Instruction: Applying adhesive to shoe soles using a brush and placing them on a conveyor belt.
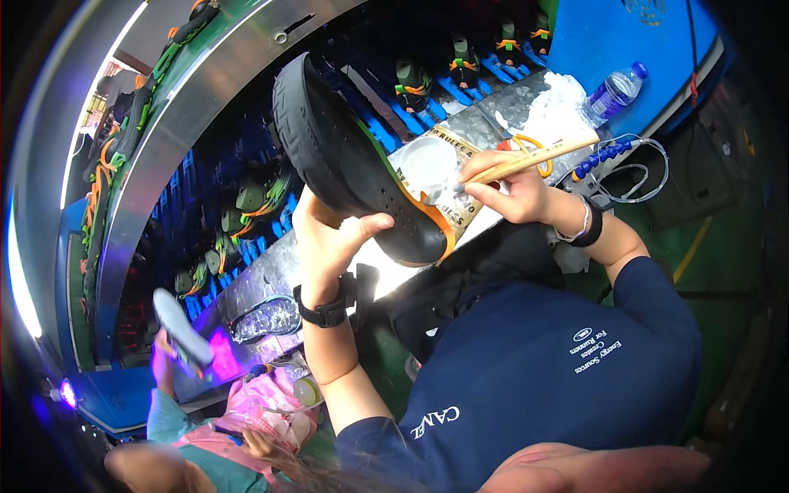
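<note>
My left hand (327,238) grips a black shoe sole (349,168) from below, thumb pressed on its side wall. The sole is tilted, its tread facing left, and orange and green trim runs along its edge. In my right hand (516,195) is a brush with a flat wooden handle (559,152), held like a pen. Its tip points toward the orange edge of the sole; I cannot tell whether they touch. Just beyond, a white cup (427,156) stands on a printed brown sheet (470,214) on the bench.
Orange-handled scissors (538,156), white cloth or paper (559,107), a plastic bottle (616,92) and a blue jointed hose (604,156) lie at the right. Shoes (411,82) sit on a blue rack behind. At lower left, a co-worker's hand (164,345) holds a pale sole (181,324).
</note>
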Demonstrator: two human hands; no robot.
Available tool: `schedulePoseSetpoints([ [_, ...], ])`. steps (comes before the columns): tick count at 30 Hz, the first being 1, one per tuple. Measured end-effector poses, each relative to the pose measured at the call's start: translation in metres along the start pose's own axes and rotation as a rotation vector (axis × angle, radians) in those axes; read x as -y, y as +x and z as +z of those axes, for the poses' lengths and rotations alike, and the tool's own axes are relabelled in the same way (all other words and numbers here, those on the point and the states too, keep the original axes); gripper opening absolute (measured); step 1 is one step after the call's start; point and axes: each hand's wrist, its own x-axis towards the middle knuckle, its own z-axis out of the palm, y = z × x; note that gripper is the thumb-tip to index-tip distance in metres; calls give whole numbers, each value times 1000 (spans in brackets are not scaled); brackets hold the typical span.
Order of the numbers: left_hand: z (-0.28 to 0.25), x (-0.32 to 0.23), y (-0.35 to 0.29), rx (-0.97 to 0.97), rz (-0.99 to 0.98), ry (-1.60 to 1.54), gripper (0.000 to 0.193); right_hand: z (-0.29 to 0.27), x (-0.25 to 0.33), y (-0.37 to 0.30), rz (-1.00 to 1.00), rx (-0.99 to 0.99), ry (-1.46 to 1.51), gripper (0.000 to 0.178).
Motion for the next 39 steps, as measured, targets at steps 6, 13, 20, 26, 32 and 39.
schedulePoseSetpoints([
  [6,-2,10,3,-17,-77,-170,57,6,2,-3,51,70,43,11],
  [13,1,16,5,27,-122,-180,50,5,4,3,-61,71,-33,11],
  [20,2,18,4,89,-191,-178,54,9,4,5,68,141,-11,10],
  [26,8,20,-2,124,-245,-208,55,5,0,26,-159,-28,-61,9],
  [32,14,22,-8,193,-303,-241,55,-8,5,38,-135,-54,-157,9],
  [39,19,19,-11,219,-310,-224,57,-11,7,42,-218,-122,-164,12],
])
